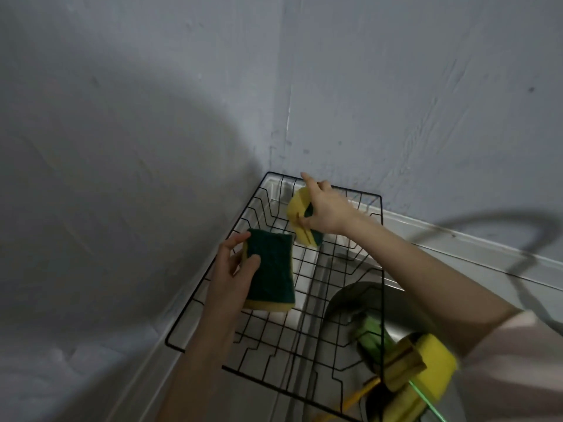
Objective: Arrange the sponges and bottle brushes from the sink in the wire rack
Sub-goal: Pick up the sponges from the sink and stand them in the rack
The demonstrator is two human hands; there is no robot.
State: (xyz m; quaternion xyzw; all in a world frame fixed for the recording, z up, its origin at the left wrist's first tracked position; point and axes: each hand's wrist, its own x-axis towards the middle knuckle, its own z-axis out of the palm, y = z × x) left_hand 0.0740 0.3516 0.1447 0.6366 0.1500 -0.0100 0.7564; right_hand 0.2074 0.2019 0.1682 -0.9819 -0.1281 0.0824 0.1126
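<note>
A black wire rack [195, 303] sits on the steel counter in the wall corner. My left hand [231, 278] grips a green-topped yellow sponge [269, 269] by its left edge, held flat over the rack's left side. My right hand [324, 211] pinches a second yellow-and-green sponge [297, 210] on edge at the rack's far end, index finger pointing up. In the round steel sink [402, 312] at lower right lie more yellow and green sponges [432, 360] and thin green and yellow brush handles [423, 394].
Grey walls meet in a corner right behind the rack. A steel counter rim [457, 242] runs along the right wall. A faucet's shadow falls on that wall at the right.
</note>
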